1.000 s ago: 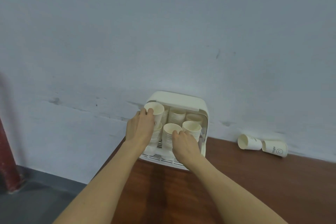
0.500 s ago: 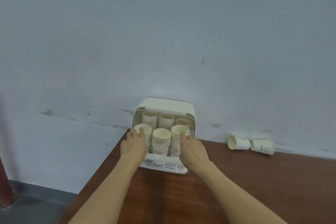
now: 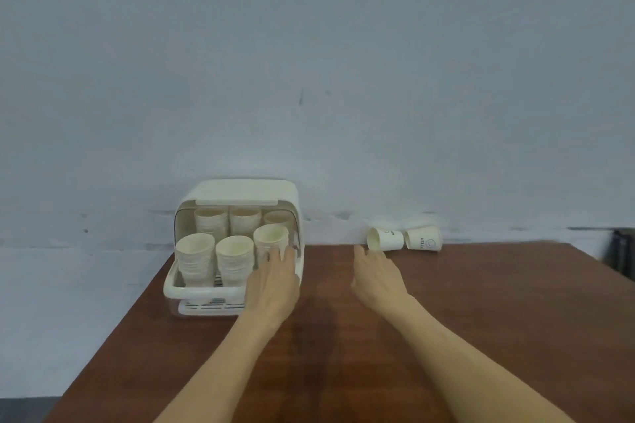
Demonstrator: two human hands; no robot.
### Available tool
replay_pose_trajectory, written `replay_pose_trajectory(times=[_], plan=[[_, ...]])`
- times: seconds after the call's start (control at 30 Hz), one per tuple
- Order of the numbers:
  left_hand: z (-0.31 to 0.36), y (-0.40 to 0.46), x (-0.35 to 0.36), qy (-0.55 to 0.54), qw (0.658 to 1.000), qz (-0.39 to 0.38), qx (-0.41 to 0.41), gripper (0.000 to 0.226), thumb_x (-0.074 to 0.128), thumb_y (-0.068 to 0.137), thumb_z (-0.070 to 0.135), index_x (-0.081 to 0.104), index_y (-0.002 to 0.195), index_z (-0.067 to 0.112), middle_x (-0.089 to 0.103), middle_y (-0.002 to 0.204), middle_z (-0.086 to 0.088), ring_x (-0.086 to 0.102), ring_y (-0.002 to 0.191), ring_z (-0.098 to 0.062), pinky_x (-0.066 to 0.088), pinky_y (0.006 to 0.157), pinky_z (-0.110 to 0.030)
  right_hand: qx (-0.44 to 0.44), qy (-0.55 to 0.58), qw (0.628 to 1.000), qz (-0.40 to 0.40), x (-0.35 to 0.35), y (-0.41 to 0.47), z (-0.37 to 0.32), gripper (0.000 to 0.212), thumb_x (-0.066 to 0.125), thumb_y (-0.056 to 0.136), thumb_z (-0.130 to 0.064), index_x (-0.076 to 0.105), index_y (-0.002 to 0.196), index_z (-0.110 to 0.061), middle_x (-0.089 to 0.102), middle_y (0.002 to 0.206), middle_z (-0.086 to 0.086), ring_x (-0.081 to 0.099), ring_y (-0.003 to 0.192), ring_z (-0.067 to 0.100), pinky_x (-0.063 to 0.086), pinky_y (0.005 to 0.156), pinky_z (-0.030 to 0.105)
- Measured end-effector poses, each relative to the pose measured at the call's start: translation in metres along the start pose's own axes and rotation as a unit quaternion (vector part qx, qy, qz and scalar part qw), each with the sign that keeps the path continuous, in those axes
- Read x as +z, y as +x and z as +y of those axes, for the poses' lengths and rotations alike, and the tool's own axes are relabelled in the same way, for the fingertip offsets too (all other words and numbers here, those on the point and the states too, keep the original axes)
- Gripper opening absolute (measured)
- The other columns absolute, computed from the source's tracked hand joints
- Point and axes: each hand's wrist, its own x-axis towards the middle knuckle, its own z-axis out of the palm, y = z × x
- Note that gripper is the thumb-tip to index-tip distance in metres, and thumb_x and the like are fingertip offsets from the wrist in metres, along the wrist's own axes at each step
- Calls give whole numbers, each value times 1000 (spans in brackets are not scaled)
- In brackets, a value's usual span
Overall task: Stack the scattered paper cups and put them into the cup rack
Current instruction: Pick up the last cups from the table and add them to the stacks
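- Well, from the head camera I see the cream cup rack (image 3: 240, 191) standing at the far left corner of the brown wooden table (image 3: 481, 319), backed against the pale blue wall (image 3: 309, 45), its front open toward me.
- Inside it, stacks of paper cups stand upright in two rows: three at the front and three behind them.
- Front left stack (image 3: 195, 259) and front middle stack (image 3: 234, 259) stand side by side; the front right stack (image 3: 270, 244) sits a little further back.
- My left hand (image 3: 273, 285) is at the rack's front right corner, fingers straight and held close together, their tips against the lower part of the front right stack; it grips nothing that I can see.
- My right hand (image 3: 376, 276) is stretched out over the table, fingers straight and relaxed, empty; its fingertips point toward the loose cups and stop just short of them.
- Two loose paper cups lie on their sides by the wall, well to the right of the rack: the nearer cup (image 3: 385, 240) has its mouth turned left toward my hand, and the second cup (image 3: 423, 239) lies just beside it, seemingly touching.
- Both loose cups carry small dark print, too blurred for me to read.
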Motion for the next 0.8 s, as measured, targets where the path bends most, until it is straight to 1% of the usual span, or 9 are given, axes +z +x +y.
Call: replay_pose_trajectory(times=[0.1,0.2,0.37,0.6,0.73,0.8], plan=[[30,5,13,-13,1000,-4,19,37,40,95,20,41,131,15,46,125,-7,52,108,-27,47,75,-38,33,-7,999,-10,2,-2,36,28,49,86,-10,45,113,-8,57,114,12,52,105,31,40,76,36],[57,11,31,-23,999,-19,37,36,39,96,19,42,132,15,45,127,-7,51,111,-25,48,80,-38,67,3,998,-17,8,-5,70,26,47,86,-8,45,112,-7,58,111,13,52,104,31,39,76,35],[96,29,61,-21,998,-41,41,32,40,95,20,45,127,15,47,122,-6,52,108,-24,48,76,-36,95,-15,995,-31,24,-7,117,22,45,87,-8,45,110,-8,58,109,12,53,104,32,37,74,35],[144,54,94,-53,995,-66,44,27,43,96,21,47,122,15,49,119,-6,55,103,-24,49,77,-36,121,-17,991,-47,44,6,167,20,46,88,-10,45,108,-7,59,109,13,54,103,32,43,79,37],[164,74,109,-64,994,-73,42,21,41,97,22,49,114,14,51,112,-5,58,97,-26,44,72,-36,136,-16,990,-46,54,24,189,20,46,87,-9,47,107,-6,60,110,14,54,107,34,43,81,39],[169,85,120,-68,994,-75,41,23,40,98,24,49,116,13,52,108,-5,60,93,-27,43,69,-36,143,-12,989,-46,60,34,197,20,46,87,-9,49,107,-5,60,111,15,54,109,34,43,84,39]])
